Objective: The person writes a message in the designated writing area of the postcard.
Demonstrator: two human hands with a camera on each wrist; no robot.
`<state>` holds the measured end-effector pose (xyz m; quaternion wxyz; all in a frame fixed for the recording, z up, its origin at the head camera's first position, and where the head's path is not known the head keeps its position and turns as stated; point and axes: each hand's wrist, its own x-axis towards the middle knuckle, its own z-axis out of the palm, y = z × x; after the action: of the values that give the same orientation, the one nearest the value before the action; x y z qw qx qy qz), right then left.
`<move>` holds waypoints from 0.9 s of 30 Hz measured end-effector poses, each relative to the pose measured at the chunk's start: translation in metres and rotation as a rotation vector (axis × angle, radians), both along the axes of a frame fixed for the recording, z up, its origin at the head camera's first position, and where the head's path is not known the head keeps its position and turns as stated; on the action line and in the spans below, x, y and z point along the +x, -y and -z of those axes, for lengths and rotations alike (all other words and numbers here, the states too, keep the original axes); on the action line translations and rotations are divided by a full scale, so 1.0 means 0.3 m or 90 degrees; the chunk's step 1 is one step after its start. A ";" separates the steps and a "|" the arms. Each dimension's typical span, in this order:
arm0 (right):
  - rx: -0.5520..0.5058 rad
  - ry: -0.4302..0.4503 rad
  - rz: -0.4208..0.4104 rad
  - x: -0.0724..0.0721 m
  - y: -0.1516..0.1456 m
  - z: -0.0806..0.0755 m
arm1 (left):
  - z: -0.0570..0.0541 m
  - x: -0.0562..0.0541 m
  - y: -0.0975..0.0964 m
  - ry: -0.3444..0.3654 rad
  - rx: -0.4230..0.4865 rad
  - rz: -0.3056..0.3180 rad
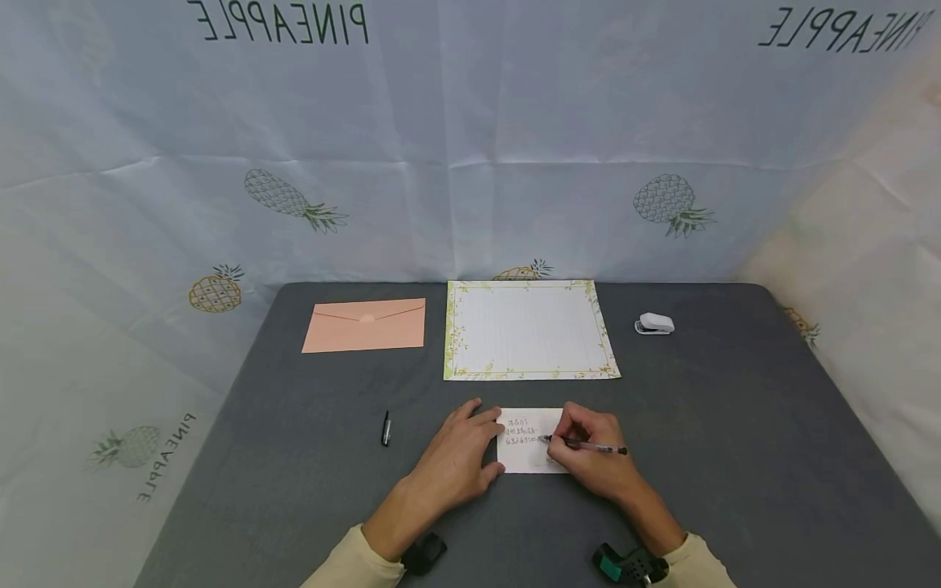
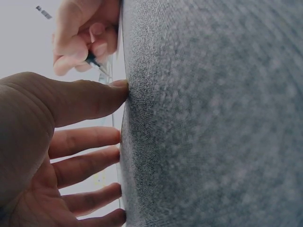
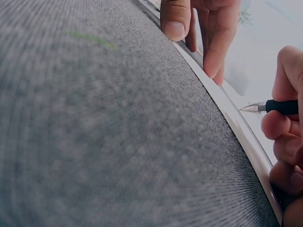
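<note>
A small white card (image 1: pixel 524 459) with several lines of handwriting lies on the dark table in the head view. My right hand (image 1: pixel 594 457) pinches a pen (image 1: pixel 599 447), its tip at the end of the lowest written line. In the right wrist view the dark grip of the pen (image 3: pixel 279 107) and its pale tip show over the card. My left hand (image 1: pixel 457 456) rests with spread fingers at the card's left edge, fingertips on or right beside it. The left wrist view shows the left thumb (image 2: pixel 90 98) and straight fingers touching down at the surface.
A black pen cap (image 1: pixel 385 429) lies left of my left hand. Farther back are a pink envelope (image 1: pixel 367 331), a large sheet of lined paper with a floral border (image 1: pixel 525 331) and a white stapler (image 1: pixel 654 323). Behind the table (image 1: pixel 294 457) hangs a pineapple-print cloth (image 1: pixel 441 106).
</note>
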<state>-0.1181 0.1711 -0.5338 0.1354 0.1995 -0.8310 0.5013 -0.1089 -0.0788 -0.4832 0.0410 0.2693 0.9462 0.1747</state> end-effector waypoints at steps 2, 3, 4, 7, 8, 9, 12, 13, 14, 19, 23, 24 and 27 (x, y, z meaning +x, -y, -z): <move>-0.004 -0.001 0.002 0.000 0.005 0.000 | -0.002 0.000 0.001 -0.001 0.002 -0.001; -0.008 -0.002 0.003 0.001 0.008 0.000 | -0.002 0.000 0.001 -0.001 0.002 -0.001; -0.011 -0.004 0.002 0.001 0.012 -0.001 | -0.001 0.000 0.001 -0.001 0.002 -0.002; -0.028 -0.007 -0.013 0.005 0.032 -0.006 | -0.002 0.000 0.002 -0.001 0.003 -0.002; -0.035 -0.007 -0.022 0.007 0.041 -0.008 | -0.001 0.000 0.003 -0.001 0.003 -0.002; -0.043 -0.005 -0.034 0.009 0.050 -0.010 | -0.001 0.000 0.003 -0.001 0.003 -0.001; -0.065 0.010 -0.077 0.015 0.079 -0.015 | -0.001 0.000 0.004 -0.005 0.004 0.002; -0.068 0.018 -0.089 0.016 0.087 -0.015 | 0.001 0.000 0.004 -0.008 0.004 0.002; -0.070 0.024 -0.098 0.018 0.094 -0.014 | 0.003 0.000 0.004 -0.010 0.004 0.003; -0.067 0.060 -0.122 0.023 0.110 -0.004 | 0.009 -0.002 0.004 -0.020 0.005 0.007; -0.047 0.076 -0.122 0.023 0.115 -0.001 | 0.007 -0.003 0.004 -0.027 0.008 0.010; -0.041 0.075 -0.122 0.022 0.117 0.000 | 0.006 -0.003 0.005 -0.029 0.011 0.011; -0.018 0.068 -0.117 0.021 0.119 0.001 | 0.018 -0.005 0.009 -0.043 0.024 0.017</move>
<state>-0.1118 0.1353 -0.5341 0.0472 0.2461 -0.8080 0.5332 -0.1105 -0.0816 -0.4885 0.0065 0.2882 0.9399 0.1828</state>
